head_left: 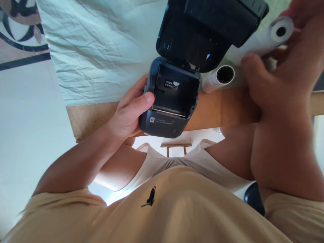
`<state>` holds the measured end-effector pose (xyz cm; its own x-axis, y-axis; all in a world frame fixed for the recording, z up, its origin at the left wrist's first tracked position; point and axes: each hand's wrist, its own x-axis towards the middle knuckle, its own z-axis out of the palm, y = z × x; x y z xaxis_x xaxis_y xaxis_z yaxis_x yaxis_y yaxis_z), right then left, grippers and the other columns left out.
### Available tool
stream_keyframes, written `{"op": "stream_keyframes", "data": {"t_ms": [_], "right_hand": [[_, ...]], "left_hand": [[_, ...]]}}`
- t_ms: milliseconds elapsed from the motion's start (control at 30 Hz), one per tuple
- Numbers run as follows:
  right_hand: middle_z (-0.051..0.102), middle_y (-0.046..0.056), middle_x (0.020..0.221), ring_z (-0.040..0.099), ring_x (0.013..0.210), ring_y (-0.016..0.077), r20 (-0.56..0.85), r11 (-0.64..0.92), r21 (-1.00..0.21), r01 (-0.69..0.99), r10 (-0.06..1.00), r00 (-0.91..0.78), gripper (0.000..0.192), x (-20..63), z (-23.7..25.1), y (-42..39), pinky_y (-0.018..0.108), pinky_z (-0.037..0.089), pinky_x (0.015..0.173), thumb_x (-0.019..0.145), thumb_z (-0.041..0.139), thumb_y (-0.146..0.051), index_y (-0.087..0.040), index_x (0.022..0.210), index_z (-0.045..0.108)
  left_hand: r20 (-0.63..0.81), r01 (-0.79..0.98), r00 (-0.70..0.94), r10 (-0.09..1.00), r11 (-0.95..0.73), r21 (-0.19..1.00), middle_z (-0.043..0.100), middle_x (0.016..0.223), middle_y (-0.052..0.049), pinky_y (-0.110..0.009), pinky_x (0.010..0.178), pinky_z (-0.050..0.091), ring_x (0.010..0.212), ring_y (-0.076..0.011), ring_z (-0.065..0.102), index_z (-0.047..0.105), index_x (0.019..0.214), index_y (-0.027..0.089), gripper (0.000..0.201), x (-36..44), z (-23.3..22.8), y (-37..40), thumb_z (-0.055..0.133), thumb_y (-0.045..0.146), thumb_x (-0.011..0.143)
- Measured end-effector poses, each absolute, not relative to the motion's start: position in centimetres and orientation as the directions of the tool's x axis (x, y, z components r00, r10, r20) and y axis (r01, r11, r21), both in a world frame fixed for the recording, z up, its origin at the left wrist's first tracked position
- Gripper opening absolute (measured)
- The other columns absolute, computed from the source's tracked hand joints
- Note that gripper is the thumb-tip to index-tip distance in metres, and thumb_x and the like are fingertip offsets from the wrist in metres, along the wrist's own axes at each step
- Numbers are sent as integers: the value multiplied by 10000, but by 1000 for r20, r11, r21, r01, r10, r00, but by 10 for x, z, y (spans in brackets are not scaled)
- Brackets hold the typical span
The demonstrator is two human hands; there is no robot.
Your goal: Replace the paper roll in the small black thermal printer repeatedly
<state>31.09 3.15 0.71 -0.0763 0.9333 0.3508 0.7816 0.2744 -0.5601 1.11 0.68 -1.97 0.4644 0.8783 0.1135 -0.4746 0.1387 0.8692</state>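
Two hands grip: left [130, 113] the open printer [172, 101], right [275, 77] a paper roll [263, 40] above a spare roll [217, 79].

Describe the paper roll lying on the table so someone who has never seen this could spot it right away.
Start at the dark label printer with its lid open, steadied by the left hand at the wooden table edge. Just to the printer's right lies a white paper roll, its end facing the camera. Unlike the fuller roll in the right hand, it shows a wide, dark, ribbed core.
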Motion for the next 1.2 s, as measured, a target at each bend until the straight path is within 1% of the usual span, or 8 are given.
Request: {"op": "stream_keyframes", "data": {"t_ms": [200, 333, 433, 567, 767, 900, 1067, 1200], "right_hand": [[609, 29, 1297, 644, 1126, 201, 307, 173, -496, 851, 952, -15, 509, 300, 16, 34, 354, 519, 997, 891, 642, -193, -199, 1394, 565], [677, 29, 1089, 677, 1088, 266, 279, 82, -433, 898, 959, 47, 290, 302, 11, 37, 445, 536, 998, 848, 735, -310, -209, 1115, 679], [618, 28, 1040, 646, 1099, 270, 281, 74, -428, 901, 958, 55, 218, 300, 12, 36, 474, 521, 1010, 865, 745, -382, -238, 1018, 686], [594, 12, 1040, 625, 1146, 252, 316, 124, -459, 880, 948, 31, 191, 300, 14, 33, 464, 491, 1065, 909, 667, -330, -258, 1085, 680], [592, -27, 1108, 639, 947, 152, 422, 294, -626, 722, 907, -3, 474, 302, 4, 33, 308, 518, 770, 861, 597, -219, -359, 1313, 608], [692, -3, 1083, 661, 947, 181, 437, 327, -583, 744, 898, -53, 624, 298, 4, 31, 342, 526, 820, 737, 497, -47, -286, 1298, 632], [631, 63, 1159, 608, 1209, 274, 379, 242, -419, 875, 922, -74, 315, 300, 8, 32, 432, 509, 1060, 864, 661, -258, -246, 1178, 695], [615, 30, 1067, 629, 1080, 227, 462, 332, -483, 810, 883, -87, 370, 304, 2, 34, 394, 506, 959, 836, 697, -271, -264, 1206, 690]], "left_hand": [[130, -478, 485, 865, 138, 867, 733, 1142, -134, -406, 837, 679, 1019, -267, 781, 571, 1372, 72, 481, 10, -22, 7, 462, 391, 1028], [124, -460, 498, 858, 140, 877, 729, 1140, -129, -354, 781, 676, 1053, -274, 770, 560, 1398, 85, 496, 8, -21, 7, 481, 405, 1028], [117, -452, 498, 859, 143, 880, 733, 1123, -124, -300, 731, 661, 1054, -258, 771, 567, 1390, 83, 480, 9, -18, 7, 452, 407, 1055], [86, -443, 496, 864, 167, 881, 739, 1104, -116, -301, 710, 661, 1008, -240, 784, 576, 1365, 84, 488, 10, -13, 7, 398, 443, 1086], [18, -393, 483, 875, 198, 898, 742, 1085, -93, -325, 764, 664, 1051, -250, 774, 595, 1299, 109, 480, 11, -12, 6, 513, 507, 1044], [85, -446, 458, 885, 146, 883, 739, 1082, -128, -308, 717, 652, 1038, -266, 767, 604, 1327, 97, 564, 11, -17, 5, 452, 559, 1041], [91, -458, 447, 890, 140, 878, 734, 1058, -124, -259, 633, 610, 989, -248, 768, 619, 1343, 98, 564, 10, -20, 4, 401, 532, 1056], [71, -438, 420, 905, 133, 889, 745, 1034, -115, -235, 615, 601, 945, -224, 769, 623, 1349, 94, 584, 8, -20, 3, 461, 558, 1034]]}}
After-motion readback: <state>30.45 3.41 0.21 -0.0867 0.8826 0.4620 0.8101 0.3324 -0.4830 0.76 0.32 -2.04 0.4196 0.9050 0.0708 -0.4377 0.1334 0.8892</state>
